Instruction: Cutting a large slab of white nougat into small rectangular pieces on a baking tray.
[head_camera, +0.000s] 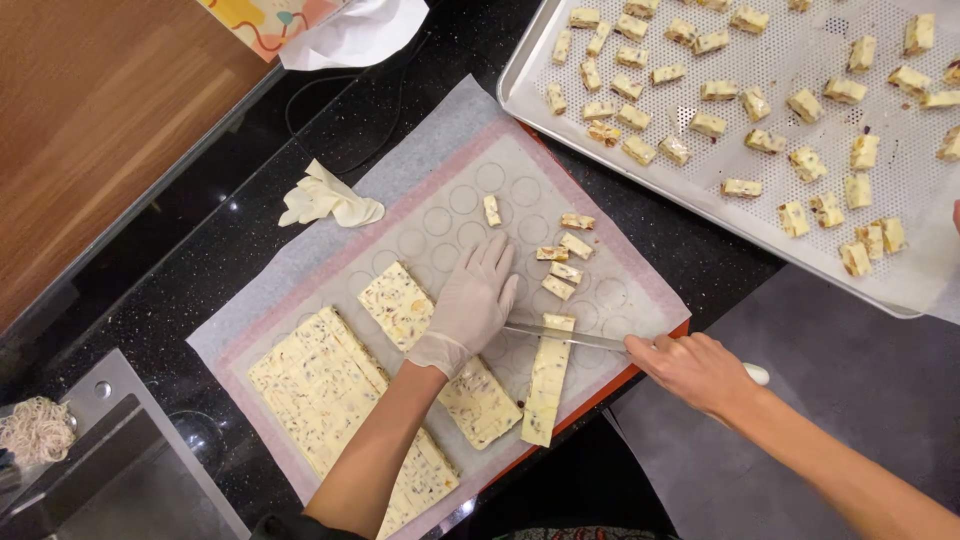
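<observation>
Black surface (250, 215), baking mat (440, 215): nougat gets cut.
Gloved left hand (468, 305) lies flat, grip apart, beside the nougat strip (548, 380); right hand (695, 368), grip clamped on the knife (570, 338), slices. Next: press straight down.

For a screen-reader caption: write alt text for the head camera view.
A gloved left hand steadies a slab of pale nougat on a baking mat while the bare right hand draws a long knife across a nougat strip. Cut pieces lie beyond the blade, and a perforated tray at upper right holds many more.
</observation>
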